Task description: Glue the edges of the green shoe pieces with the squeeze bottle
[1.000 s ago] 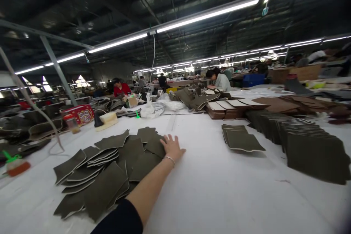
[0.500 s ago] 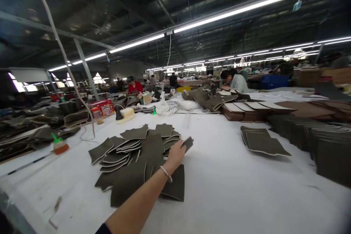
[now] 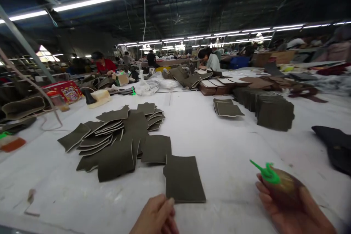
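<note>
A dark olive-green cut panel, like leather with a pale backing, lies on the table in front of me. My left hand is at its lower left corner, with thumb and fingers closed on the edge. To the right, my right hand is wrapped round a squeeze bottle with a green nozzle, brownish contents inside. The nozzle points up and to the left, above the table. Beyond the panel, similar dark panels lie in a loose, overlapping heap, one square panel at its right edge.
Further right are a small pile of panels and a long fanned row. A black item lies at the right edge. A red box, a brush and another green-tipped bottle are left. Other people work behind.
The hand that reached over the heap with a dark piece has drawn back near me. One panel now lies apart in front. My right hand has come into view holding the bottle. The view has shifted.
</note>
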`<state>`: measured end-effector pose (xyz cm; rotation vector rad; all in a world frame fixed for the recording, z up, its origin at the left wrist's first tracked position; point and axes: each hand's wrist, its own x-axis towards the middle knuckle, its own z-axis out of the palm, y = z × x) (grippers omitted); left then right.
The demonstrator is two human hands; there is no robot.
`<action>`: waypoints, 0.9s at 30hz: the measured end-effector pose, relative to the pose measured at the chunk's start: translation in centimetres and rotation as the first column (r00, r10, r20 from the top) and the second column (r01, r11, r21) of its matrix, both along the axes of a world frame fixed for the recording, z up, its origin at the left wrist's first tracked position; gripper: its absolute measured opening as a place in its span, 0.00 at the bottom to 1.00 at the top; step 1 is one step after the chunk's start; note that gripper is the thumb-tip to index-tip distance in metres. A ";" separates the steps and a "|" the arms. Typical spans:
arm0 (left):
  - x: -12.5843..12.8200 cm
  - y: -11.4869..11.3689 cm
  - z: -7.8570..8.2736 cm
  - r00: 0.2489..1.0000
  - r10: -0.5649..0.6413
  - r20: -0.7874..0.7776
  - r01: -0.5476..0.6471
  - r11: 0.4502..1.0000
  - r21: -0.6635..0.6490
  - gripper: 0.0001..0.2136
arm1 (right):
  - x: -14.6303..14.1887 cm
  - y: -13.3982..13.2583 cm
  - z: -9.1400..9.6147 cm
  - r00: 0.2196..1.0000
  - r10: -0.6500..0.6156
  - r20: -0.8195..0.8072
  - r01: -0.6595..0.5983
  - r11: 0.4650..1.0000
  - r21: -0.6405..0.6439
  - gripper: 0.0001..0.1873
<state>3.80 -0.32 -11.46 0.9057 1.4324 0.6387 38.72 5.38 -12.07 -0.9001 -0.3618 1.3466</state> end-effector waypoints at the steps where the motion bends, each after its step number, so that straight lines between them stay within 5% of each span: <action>1: 0.0 -0.4 0.7 0.986 -0.120 -0.119 0.125 0.991 0.037 0.23 | -1.0 -0.4 0.6 0.997 -0.012 -0.074 0.007 0.997 -0.074 0.19; 4: 1.2 0.5 3.5 0.891 -0.228 -0.392 0.329 0.920 0.212 0.18 | -3.8 -1.3 2.4 0.990 0.008 -0.143 -0.019 0.997 -0.081 0.24; 6: 3.0 2.4 4.8 0.843 -0.132 -0.522 0.357 0.863 0.357 0.14 | -5.0 -1.7 3.3 0.989 0.036 -0.145 -0.042 0.998 -0.042 0.24; 8: 5.1 4.5 5.0 0.766 -0.045 -0.641 0.410 0.802 0.435 0.23 | -5.7 -2.2 4.0 0.991 0.051 -0.124 -0.053 0.999 -0.012 0.25; 10: 6.8 6.2 4.6 0.655 -0.049 -0.754 0.510 0.765 0.393 0.29 | -5.8 -2.8 4.6 0.995 0.055 -0.085 -0.054 0.998 0.012 0.24; 13: 7.6 7.0 4.4 0.517 -0.172 -0.839 0.671 0.689 0.273 0.26 | -5.5 -3.7 5.2 0.999 0.043 -0.005 -0.043 0.999 0.034 0.23; 18: 4.5 4.5 6.0 0.527 -0.419 -0.739 0.806 0.523 0.279 0.19 | -4.9 -4.4 4.8 0.996 -0.024 0.089 0.021 0.999 0.036 0.19; 20: 3.2 3.4 6.2 0.591 -0.469 -0.657 0.782 0.531 0.325 0.16 | -5.2 -4.5 4.5 0.995 -0.018 0.094 0.014 0.999 0.036 0.19; 23: 2.6 2.3 5.7 0.667 -0.314 -0.676 0.658 0.674 0.336 0.17 | -6.2 -4.6 4.4 0.996 0.018 0.084 -0.022 0.999 0.047 0.19; 27: 4.0 2.3 5.1 0.505 -0.217 -0.835 0.650 0.732 0.204 0.18 | -6.9 -4.6 4.2 0.989 0.094 0.116 -0.101 0.994 0.050 0.24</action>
